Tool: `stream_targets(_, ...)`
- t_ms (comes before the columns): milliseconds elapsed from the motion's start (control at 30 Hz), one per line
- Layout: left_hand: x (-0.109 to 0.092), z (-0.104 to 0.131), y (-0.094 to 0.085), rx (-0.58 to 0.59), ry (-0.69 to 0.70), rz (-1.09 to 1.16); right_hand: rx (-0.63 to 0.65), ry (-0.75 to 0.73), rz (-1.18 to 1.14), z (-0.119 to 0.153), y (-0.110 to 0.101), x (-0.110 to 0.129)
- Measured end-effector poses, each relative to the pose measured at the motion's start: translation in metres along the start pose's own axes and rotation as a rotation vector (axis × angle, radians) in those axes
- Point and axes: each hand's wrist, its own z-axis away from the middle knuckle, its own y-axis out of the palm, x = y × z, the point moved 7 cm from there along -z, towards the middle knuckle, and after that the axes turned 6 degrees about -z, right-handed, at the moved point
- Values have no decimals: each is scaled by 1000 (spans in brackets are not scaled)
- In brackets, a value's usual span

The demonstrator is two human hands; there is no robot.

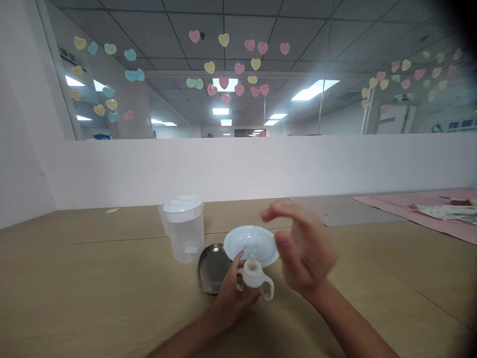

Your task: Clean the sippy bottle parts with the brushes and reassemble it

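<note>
My left hand [235, 294] is wrapped round a baby bottle [253, 274], which has a white collar and two curved side handles. The bottle stands upright, and part of its body is hidden by my fingers. Raised to the right of the bottle, my right hand [305, 243] has thumb and fingers apart with nothing seen between them; it is slightly blurred. Just behind the bottle is a white bowl [233, 241]. A thin line crosses in front of the bowl; what it is I cannot make out.
Left of the bottle lies a shallow metal tray [210, 271]. A translucent plastic pitcher [186, 231] with a lid stands behind it. At the far right, papers [445, 212] rest on a pink sheet [395, 201]. A white wall [242, 169] with windows closes off the table's back.
</note>
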Motion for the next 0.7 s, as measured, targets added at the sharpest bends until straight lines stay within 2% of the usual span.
stream_targets(100, 1, 0, -1, -53, 71, -21, 55, 1, 10, 9, 15, -7)
stream_targets(167, 4, -1, -2, -88, 75, -29, 143, 42, 36, 22, 31, -16)
stream_targets(300, 4, -3, 0, -36, 37, 15, 357, 320, -19, 60, 67, -49)
stream_targets(367, 0, -5, 0, -17, 34, 47, 343, 469, -113, 72, 73, -63)
stream_targets(433, -2, -6, 0, 3, 17, 82, 312, 559, -196, 75, 74, -71)
stream_targets(700, 2, -7, 3, 41, 3, 87, 276, 659, -339, 80, 71, -80)
